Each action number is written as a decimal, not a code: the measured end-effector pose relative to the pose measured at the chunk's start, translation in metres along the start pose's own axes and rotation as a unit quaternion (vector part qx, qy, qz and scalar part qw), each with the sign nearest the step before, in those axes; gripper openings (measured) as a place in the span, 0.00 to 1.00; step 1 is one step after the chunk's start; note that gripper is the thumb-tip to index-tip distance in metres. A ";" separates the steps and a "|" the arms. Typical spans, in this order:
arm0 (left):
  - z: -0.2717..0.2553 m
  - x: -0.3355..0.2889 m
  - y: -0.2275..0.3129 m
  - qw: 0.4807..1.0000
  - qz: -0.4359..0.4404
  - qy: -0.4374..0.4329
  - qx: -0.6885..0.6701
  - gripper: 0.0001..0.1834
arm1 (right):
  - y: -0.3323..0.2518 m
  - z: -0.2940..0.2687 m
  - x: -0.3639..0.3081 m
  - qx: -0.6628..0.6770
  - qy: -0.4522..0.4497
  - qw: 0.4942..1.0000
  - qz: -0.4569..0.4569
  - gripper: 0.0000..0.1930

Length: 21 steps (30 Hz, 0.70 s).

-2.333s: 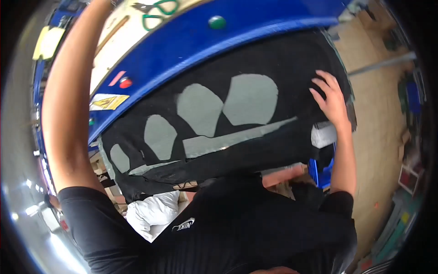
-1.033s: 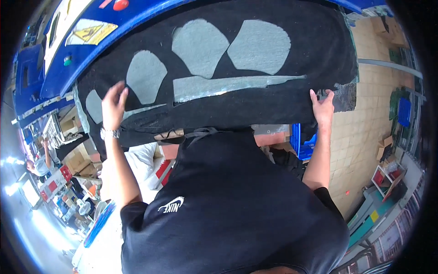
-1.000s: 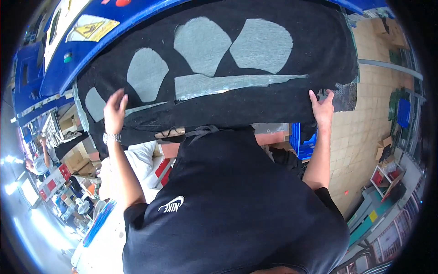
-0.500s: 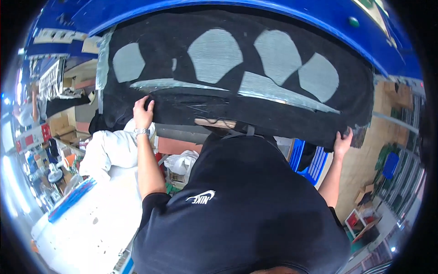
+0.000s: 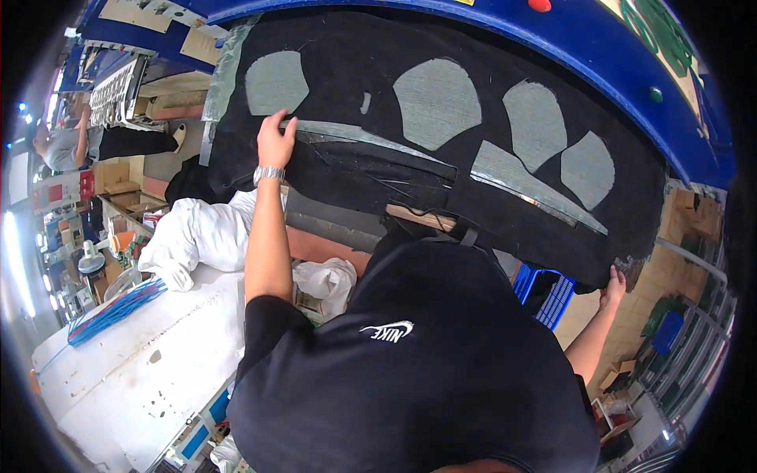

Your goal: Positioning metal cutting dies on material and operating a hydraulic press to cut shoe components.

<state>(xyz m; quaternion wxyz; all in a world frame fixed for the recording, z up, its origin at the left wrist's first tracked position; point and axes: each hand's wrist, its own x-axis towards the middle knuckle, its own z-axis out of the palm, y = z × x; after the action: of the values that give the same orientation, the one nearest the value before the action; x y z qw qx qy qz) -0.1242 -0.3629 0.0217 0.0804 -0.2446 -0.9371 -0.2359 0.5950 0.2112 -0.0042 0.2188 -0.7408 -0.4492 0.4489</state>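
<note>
A wide sheet of black fabric (image 5: pixel 331 59) lies in front of me, with several rounded cut-out shapes showing a pale grey-green layer through them. Two long tapered openings run across its nearer part. My left hand (image 5: pixel 275 146), with a metal watch on the wrist, is at the left end of the left long opening. Its fingers and thumb are bent in on the black fabric; the exact grip is partly hidden. At the near right corner, my right hand (image 5: pixel 613 288) grips the fabric's edge. A slim wooden strip (image 5: pixel 422 218) shows at the near edge by my waist.
A blue machine beam (image 5: pixel 465 39) curves along the far side, carrying a red button (image 5: pixel 539 5) and a green one (image 5: pixel 656 94). At left are a white sack (image 5: pixel 197 240) and a white table (image 5: pixel 150 347) with blue cords (image 5: pixel 118 311). A blue crate (image 5: pixel 556 299) stands below right. Another person (image 5: pixel 67 146) is at far left.
My left hand has moved away from me, from the fabric's near edge up to the long opening. My right hand stays at the right corner. The whole view has turned somewhat.
</note>
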 end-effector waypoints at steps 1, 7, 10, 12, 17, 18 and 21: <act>0.014 0.014 -0.001 1.000 0.002 -0.001 -0.009 0.19 | 0.002 -0.013 0.015 0.040 -0.028 0.999 -0.015 0.38; 0.056 0.046 0.030 0.989 -0.110 -0.053 0.086 0.22 | 0.011 -0.019 0.052 -0.041 -0.014 0.998 -0.044 0.35; 0.054 0.051 0.015 0.985 -0.139 -0.073 0.076 0.20 | 0.009 -0.002 0.053 -0.043 0.007 0.998 -0.041 0.31; 0.053 0.055 0.003 0.983 -0.154 -0.092 0.043 0.20 | 0.006 0.006 0.052 -0.044 0.028 0.998 -0.037 0.29; 0.043 0.055 -0.009 0.975 -0.165 -0.149 0.008 0.18 | 0.020 -0.002 0.048 -0.120 0.107 0.982 -0.099 0.22; 0.038 0.056 -0.015 0.974 -0.163 -0.160 -0.002 0.18 | 0.022 -0.006 0.049 -0.140 0.117 0.977 -0.114 0.21; 0.015 0.049 -0.044 0.962 -0.169 -0.214 -0.014 0.19 | 0.021 -0.012 0.040 -0.177 0.130 0.965 -0.145 0.21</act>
<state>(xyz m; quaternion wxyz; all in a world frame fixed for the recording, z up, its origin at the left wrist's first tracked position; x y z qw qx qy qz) -0.1886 -0.3689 0.0040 -0.1662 -0.1282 -0.9567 -0.2016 0.6229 0.2362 -0.0317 0.2035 -0.7465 -0.5918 0.2261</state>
